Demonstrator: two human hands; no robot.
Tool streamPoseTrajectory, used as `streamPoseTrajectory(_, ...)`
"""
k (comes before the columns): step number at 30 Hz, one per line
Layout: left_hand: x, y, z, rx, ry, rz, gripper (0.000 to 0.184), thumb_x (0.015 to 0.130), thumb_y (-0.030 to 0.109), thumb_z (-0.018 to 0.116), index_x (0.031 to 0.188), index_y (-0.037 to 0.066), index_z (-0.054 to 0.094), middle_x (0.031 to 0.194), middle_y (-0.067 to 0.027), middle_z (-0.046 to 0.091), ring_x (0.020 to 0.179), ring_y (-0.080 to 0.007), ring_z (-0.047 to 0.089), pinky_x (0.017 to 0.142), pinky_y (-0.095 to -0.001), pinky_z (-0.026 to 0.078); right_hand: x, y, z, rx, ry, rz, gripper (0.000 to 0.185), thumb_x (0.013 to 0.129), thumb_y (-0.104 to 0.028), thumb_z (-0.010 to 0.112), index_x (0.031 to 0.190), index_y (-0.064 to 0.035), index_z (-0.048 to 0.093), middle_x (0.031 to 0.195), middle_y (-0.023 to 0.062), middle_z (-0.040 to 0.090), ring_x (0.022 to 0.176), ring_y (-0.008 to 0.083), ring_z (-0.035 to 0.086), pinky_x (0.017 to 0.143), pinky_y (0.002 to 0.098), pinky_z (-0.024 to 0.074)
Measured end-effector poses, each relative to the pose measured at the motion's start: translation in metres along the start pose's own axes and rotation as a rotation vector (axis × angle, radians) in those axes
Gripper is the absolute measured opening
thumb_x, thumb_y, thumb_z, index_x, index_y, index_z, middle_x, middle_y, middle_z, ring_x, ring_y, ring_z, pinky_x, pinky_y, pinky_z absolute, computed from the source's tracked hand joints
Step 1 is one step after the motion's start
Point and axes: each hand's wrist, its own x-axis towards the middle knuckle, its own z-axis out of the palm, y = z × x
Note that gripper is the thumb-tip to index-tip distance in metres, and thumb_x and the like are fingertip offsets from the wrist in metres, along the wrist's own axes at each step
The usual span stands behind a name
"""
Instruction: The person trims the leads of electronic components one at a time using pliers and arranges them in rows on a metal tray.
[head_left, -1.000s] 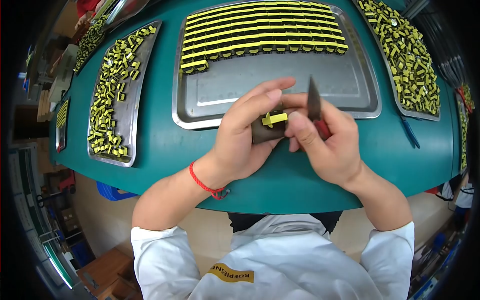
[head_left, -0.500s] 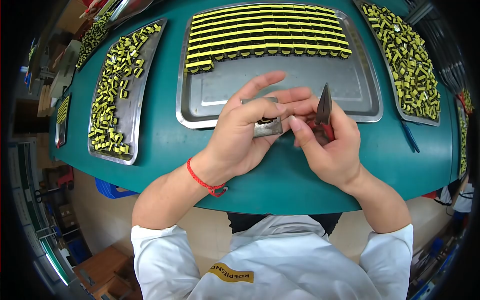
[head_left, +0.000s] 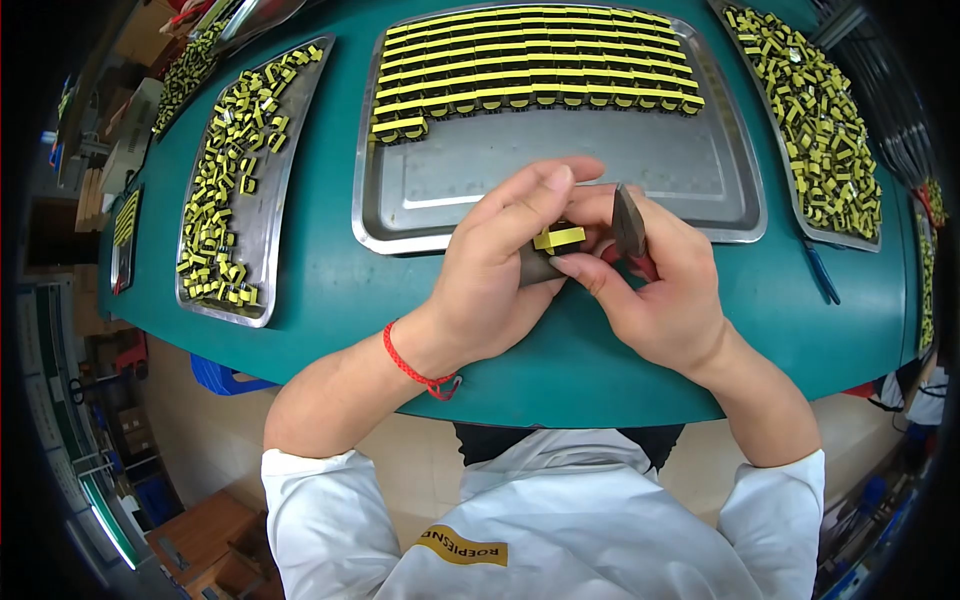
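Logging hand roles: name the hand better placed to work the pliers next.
Probably the right hand: it grips the pliers, close to the yellow part, while the left hand holds the grey block.

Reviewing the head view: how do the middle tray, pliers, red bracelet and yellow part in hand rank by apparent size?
Largest to smallest:
1. Middle tray
2. Pliers and red bracelet: too close to rank, pliers partly hidden
3. Yellow part

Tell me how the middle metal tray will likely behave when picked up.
The middle metal tray is likely stiff, given its raised rim. It would probably feel heavier at the far side, where rows of yellow-and-black components crowd together. Tilted near side down, it might let them slide, since bare smooth metal lies before them.
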Motion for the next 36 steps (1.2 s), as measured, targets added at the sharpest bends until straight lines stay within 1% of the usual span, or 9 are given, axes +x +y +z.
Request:
streamPoseTrajectory(4, 0.002, -0.002, 0.004, -0.092, 0.071, -0.018, 0.046, 0.104, 0.036, 0.043, 0.13, -0.002, 0.046, 0.114, -0.0131, 0.058, 0.099, -0.0214, 0.054, 0.088, -0.0357, 0.047, -0.001, 0.001, 0.004, -0.113, 0.069, -0.096, 0.026, 0.08, 0.002, 0.074, 0.104, 0.0034, 0.062, 0.102, 0.0119, 0.067, 0.073, 0.0145, 0.062, 0.065, 0.0259, 0.0511)
streamPoseTrajectory(6, 0.002, -0.003, -0.001, 0.001, 0.04, -0.028, 0.051, 0.106, 0.04, 0.032, 0.135, 0.0, 0.043, 0.133, -0.0228, 0.053, 0.117, -0.0304, 0.057, 0.101, -0.0447, 0.046, -0.001, 0.001, 0.005, -0.127, 0.076, -0.087, 0.026, 0.08, 0.002, 0.074, 0.103, 0.0032, 0.063, 0.101, 0.012, 0.067, 0.072, 0.0153, 0.063, 0.065, 0.026, 0.0511)
streamPoseTrajectory(13, 0.002, -0.002, -0.001, -0.047, 0.066, -0.028, 0.052, 0.106, 0.041, 0.031, 0.135, -0.001, 0.041, 0.132, -0.0227, 0.055, 0.115, -0.03, 0.058, 0.101, -0.0439, 0.046, 0.001, -0.001, 0.003, -0.105, 0.053, -0.08, 0.028, 0.081, 0.001, 0.074, 0.106, 0.0037, 0.062, 0.095, 0.01, 0.066, 0.074, 0.0135, 0.062, 0.065, 0.0248, 0.0507)
streamPoseTrajectory(16, 0.002, 0.005, -0.003, -0.104, 0.01, -0.051, 0.047, 0.104, 0.032, 0.04, 0.137, -0.001, 0.038, 0.13, -0.0216, 0.057, 0.115, -0.0302, 0.058, 0.101, -0.0425, 0.046, -0.001, 0.0, -0.001, 0.036, 0.024, -0.005, 0.029, 0.086, 0.001, 0.07, 0.112, 0.0049, 0.058, 0.092, 0.0082, 0.063, 0.074, 0.0111, 0.061, 0.064, 0.0233, 0.0503)
streamPoseTrajectory(19, 0.003, 0.008, -0.001, -0.072, 0.085, 0.008, 0.057, 0.092, 0.01, 0.063, 0.139, -0.003, 0.033, 0.124, -0.0185, 0.058, 0.111, -0.0265, 0.06, 0.095, -0.0376, 0.049, -0.005, 0.0, -0.004, 0.142, 0.056, 0.062, 0.029, 0.09, 0.001, 0.065, 0.116, 0.0054, 0.054, 0.09, 0.0069, 0.061, 0.074, 0.0093, 0.059, 0.063, 0.0222, 0.0499)
streamPoseTrajectory(26, -0.002, 0.006, 0.001, -0.009, 0.125, 0.105, 0.05, 0.092, 0.0, 0.055, 0.137, -0.003, 0.035, 0.126, -0.0231, 0.057, 0.118, -0.0314, 0.058, 0.105, -0.0431, 0.045, -0.009, -0.005, -0.002, 0.29, 0.03, 0.257, 0.031, 0.091, 0.002, 0.062, 0.119, 0.0046, 0.049, 0.094, 0.0091, 0.062, 0.073, 0.0101, 0.061, 0.062, 0.0225, 0.0518)
streamPoseTrajectory(29, -0.001, -0.006, -0.002, 0.751, 0.033, 0.658, 0.045, 0.094, -0.002, 0.052, 0.136, -0.005, 0.037, 0.122, -0.0229, 0.058, 0.116, -0.0276, 0.059, 0.101, -0.0398, 0.046, -0.012, -0.013, 0.002, 0.466, -0.02, 0.333, 0.034, 0.09, 0.003, 0.063, 0.121, 0.0047, 0.049, 0.099, 0.012, 0.063, 0.075, 0.0123, 0.064, 0.062, 0.0238, 0.054)
streamPoseTrajectory(33, 0.002, -0.007, -0.008, 1.036, -0.065, 0.844, 0.043, 0.097, -0.001, 0.047, 0.138, -0.007, 0.035, 0.123, -0.0249, 0.057, 0.116, -0.0275, 0.058, 0.1, -0.0392, 0.046, -0.016, -0.013, 0.004, 0.534, -0.041, 0.317, 0.039, 0.088, 0.005, 0.065, 0.123, 0.005, 0.049, 0.104, 0.0142, 0.064, 0.079, 0.0148, 0.067, 0.065, 0.0263, 0.0575)
streamPoseTrajectory(36, -0.003, -0.008, -0.004, 0.987, -0.1, 0.686, 0.046, 0.099, 0.007, 0.043, 0.141, -0.007, 0.032, 0.127, -0.0261, 0.054, 0.12, -0.0288, 0.055, 0.104, -0.0413, 0.041, -0.018, -0.01, 0.008, 0.505, -0.008, 0.327, 0.038, 0.087, 0.006, 0.066, 0.122, 0.005, 0.05, 0.106, 0.0135, 0.063, 0.083, 0.0145, 0.067, 0.069, 0.0274, 0.0584)
